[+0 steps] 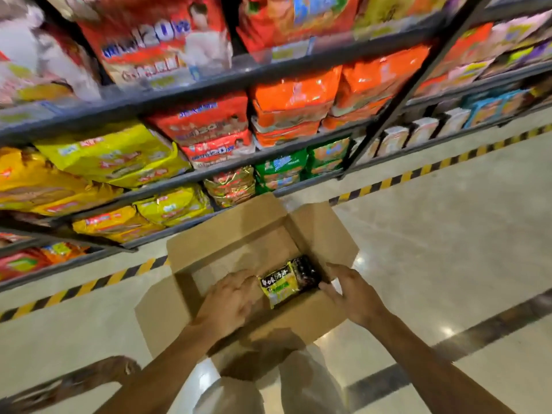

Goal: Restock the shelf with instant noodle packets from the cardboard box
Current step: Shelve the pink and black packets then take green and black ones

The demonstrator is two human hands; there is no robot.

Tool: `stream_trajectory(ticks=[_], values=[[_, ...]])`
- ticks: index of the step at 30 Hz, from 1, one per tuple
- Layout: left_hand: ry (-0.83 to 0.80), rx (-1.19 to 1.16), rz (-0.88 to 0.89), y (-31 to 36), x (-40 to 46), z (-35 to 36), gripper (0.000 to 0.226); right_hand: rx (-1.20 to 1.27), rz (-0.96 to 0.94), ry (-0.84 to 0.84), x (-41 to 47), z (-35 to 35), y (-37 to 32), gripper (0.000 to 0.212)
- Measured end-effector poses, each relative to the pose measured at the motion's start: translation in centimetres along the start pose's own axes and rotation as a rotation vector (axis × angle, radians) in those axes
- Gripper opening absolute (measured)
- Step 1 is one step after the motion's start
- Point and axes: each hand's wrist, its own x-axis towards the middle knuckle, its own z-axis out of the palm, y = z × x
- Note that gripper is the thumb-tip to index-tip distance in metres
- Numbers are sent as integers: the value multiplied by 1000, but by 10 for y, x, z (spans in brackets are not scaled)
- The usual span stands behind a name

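An open cardboard box (239, 246) stands on the floor below me, flaps spread out. Inside it lies a yellow and black instant noodle packet (288, 282). My left hand (231, 300) reaches into the box and touches the packet's left end with curled fingers. My right hand (352, 294) is at the packet's right end, fingers curled beside the box's right wall. Both hands appear to grip the packet between them. The shelf (191, 88) rises behind the box, filled with noodle multipacks.
Yellow multipacks (113, 156) fill the left shelves, red ones (209, 127) and orange ones (298, 100) the middle, green ones (298, 165) lower right. A yellow-black hazard tape (418, 173) runs along the shelf base. The glossy floor (448, 234) spreads right of the box.
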Motion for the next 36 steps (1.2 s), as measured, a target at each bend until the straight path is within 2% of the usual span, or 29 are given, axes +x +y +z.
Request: stream_trajectory(ticks=[9,15,18,22,26,31,34,36], values=[[-49,-124,-154,-47,98,169,52,-55,-30,-140,131,124,108,69],[-278,-185,-343,-96,161,285,62,-79,-44,-108,204,209,169,60],[-296,-240,-392,-117,187,337,65,-65,-62,-108,232,245,191,62],[-320,-395,-548,-134,215,400,77,-76,-97,-140,257,283,214,62],[-303,-581,-733,-147,238,459,96,-104,-119,-159,276,308,235,61],[-122,-855,-1087,-134,267,474,110,-125,-101,-152,287,323,244,62],[-64,-995,-1153,-127,270,479,104,-114,-81,-159,287,328,247,63],[1,-1072,-1183,-125,268,482,91,-97,-61,-159,286,330,248,64]])
